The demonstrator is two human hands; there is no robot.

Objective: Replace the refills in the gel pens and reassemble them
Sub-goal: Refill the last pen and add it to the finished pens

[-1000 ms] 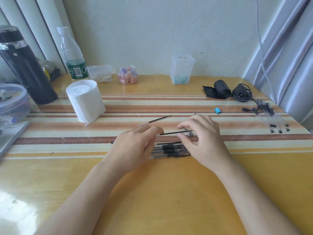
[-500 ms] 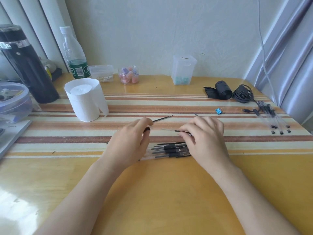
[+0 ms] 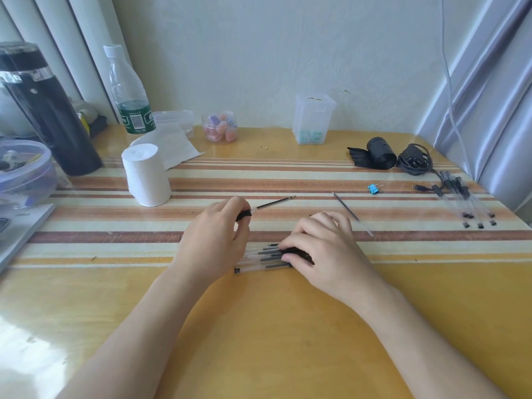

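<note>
Nearest me on the yellow table lies a row of gel pens, side by side, clear barrels pointing left. My right hand is curled over their right ends, fingertips pinching down on the dark grip parts; I cannot tell which pen I have. My left hand, just left of the row, pinches a refill by a black piece at its near end, and the thin shaft angles away to the right. Beyond my right hand a loose refill lies on the striped mat. Farther right are a blue binder clip and more pens; a paper roll stands far left.
</note>
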